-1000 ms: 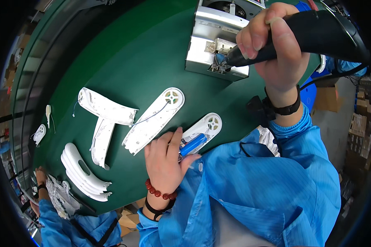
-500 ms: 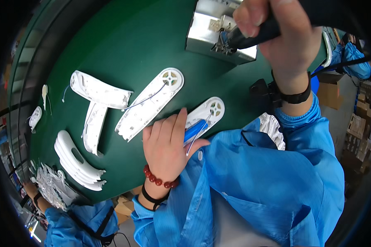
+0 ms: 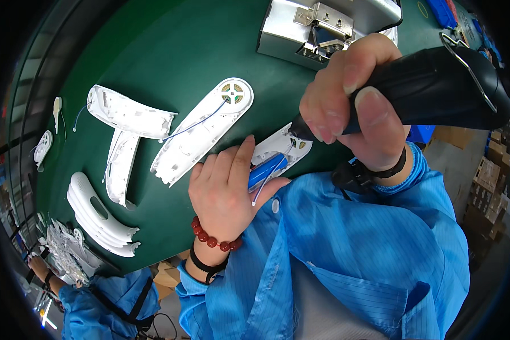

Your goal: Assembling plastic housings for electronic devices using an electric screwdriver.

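My right hand (image 3: 354,93) grips a black electric screwdriver (image 3: 430,85). Its tip meets the round end of a white plastic housing half (image 3: 275,139). My left hand (image 3: 224,181) holds that housing on the green table, fingers along its far side and thumb along its near side. Inside the housing lies a blue cylindrical battery (image 3: 264,169), with a thin cable crossing it. Left of my left hand is a similar white housing half (image 3: 201,130) with a blue wire, its round grille end pointing away.
A metal screw feeder (image 3: 289,34) stands at the far side. Further left lie two crossed white housing parts (image 3: 133,116) and stacked curved white covers (image 3: 99,215). Clear plastic bags (image 3: 62,249) sit at the lower left, near another person's hand (image 3: 38,267).
My right hand has brought the screwdriver from the metal screw feeder toward me, down to the round end of the housing. My left hand still holds the housing.
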### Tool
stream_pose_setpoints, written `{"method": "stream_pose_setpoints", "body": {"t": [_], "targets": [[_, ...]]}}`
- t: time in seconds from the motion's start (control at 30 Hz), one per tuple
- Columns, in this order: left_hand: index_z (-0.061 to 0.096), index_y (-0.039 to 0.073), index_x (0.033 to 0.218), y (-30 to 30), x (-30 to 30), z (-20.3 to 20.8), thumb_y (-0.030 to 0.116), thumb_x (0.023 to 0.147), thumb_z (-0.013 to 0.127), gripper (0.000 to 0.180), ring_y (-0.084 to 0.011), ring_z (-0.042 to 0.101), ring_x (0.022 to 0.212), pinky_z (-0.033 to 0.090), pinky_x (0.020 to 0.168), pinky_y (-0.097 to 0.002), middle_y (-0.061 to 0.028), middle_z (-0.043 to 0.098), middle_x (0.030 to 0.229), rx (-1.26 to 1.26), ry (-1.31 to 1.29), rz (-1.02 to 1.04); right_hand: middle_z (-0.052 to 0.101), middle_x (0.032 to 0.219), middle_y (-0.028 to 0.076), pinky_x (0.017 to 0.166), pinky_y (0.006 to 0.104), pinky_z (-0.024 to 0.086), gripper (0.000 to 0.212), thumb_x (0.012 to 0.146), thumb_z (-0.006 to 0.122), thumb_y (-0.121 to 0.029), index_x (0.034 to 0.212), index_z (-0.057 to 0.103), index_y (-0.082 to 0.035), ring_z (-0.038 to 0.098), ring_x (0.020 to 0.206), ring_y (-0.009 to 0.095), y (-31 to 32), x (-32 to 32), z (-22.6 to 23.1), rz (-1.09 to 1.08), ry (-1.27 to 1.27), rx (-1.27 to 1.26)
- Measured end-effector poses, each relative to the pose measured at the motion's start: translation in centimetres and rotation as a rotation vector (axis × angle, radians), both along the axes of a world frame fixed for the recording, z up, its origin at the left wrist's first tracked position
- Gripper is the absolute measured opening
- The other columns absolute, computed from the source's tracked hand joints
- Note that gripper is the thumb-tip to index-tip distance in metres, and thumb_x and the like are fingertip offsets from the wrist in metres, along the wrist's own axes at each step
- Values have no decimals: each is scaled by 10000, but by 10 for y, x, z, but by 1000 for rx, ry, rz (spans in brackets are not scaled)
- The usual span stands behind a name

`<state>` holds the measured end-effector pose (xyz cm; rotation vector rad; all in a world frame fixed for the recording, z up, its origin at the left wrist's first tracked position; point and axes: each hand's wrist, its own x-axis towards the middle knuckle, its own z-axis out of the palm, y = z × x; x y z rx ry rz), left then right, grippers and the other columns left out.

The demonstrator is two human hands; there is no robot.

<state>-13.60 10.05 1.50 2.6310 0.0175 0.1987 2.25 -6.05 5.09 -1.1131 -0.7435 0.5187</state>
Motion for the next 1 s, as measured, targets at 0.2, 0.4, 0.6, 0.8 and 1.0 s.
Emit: {"method": "stream_pose_setpoints", "body": {"t": [0.2, 0.4, 0.6, 0.8, 1.0], "targets": [[648, 34, 1111, -1, 1, 5, 521, 633, 769, 694, -258, 596, 732, 466, 662, -358, -89, 628, 877, -9, 18, 17, 518, 700, 56, 514, 287, 431, 234, 955, 557, -264, 1033, 438, -77, 491, 554, 135, 3, 2, -1, -20, 3, 1], [653, 27, 1096, -3, 2, 6, 534, 631, 764, 697, -254, 597, 728, 450, 644, -352, -84, 636, 879, 4, 10, 17, 511, 669, 60, 502, 289, 439, 234, 953, 558, -263, 985, 432, -68, 496, 517, 133, 7, 3, -4, -65, -32, -40], [655, 21, 1087, -4, 4, 4, 537, 638, 761, 692, -243, 589, 722, 434, 630, -351, -77, 638, 881, 18, -42, 24, 524, 633, 67, 479, 283, 445, 257, 932, 598, -246, 935, 430, -52, 501, 486, 133, 15, 5, -8, -152, -111, -86], [660, 16, 1079, -2, 5, 3, 522, 686, 733, 645, -206, 556, 674, 378, 586, -335, -61, 624, 852, 42, -82, 12, 537, 636, 69, 500, 318, 462, 259, 906, 636, -206, 976, 436, -58, 514, 499, 151, 11, 8, 1, -52, -49, -107], [661, 20, 1077, -1, 7, 5, 512, 680, 748, 638, -203, 560, 676, 391, 598, -331, -58, 625, 851, 23, -67, 9, 487, 706, 27, 522, 286, 398, 206, 964, 407, -282, 992, 466, -86, 450, 539, 132, -8, 67, 41, -187, -126, 336]]}}
